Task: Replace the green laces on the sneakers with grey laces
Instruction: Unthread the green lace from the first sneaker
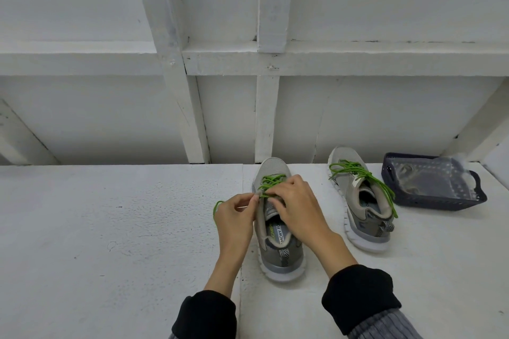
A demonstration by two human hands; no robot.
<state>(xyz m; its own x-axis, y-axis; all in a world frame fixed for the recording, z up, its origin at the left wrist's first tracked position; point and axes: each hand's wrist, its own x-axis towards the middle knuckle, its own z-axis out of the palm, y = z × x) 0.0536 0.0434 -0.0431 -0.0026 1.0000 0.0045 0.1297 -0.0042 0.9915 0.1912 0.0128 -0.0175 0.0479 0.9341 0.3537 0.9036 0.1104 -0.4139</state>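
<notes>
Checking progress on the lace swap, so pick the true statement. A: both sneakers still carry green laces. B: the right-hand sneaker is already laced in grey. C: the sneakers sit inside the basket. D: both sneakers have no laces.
A: the near sneaker under the left hand and right hand shows green lace, and the far sneaker has a green lace too, beside the dark basket.

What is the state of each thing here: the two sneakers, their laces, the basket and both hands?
Near sneaker: upright, green lace partly loosened.
Far sneaker: upright, untouched, green lace untied and hanging loose.
Basket: holds a clear plastic bag.
Left hand: pinches the lace.
Right hand: rests on the near sneaker's laces.
</notes>
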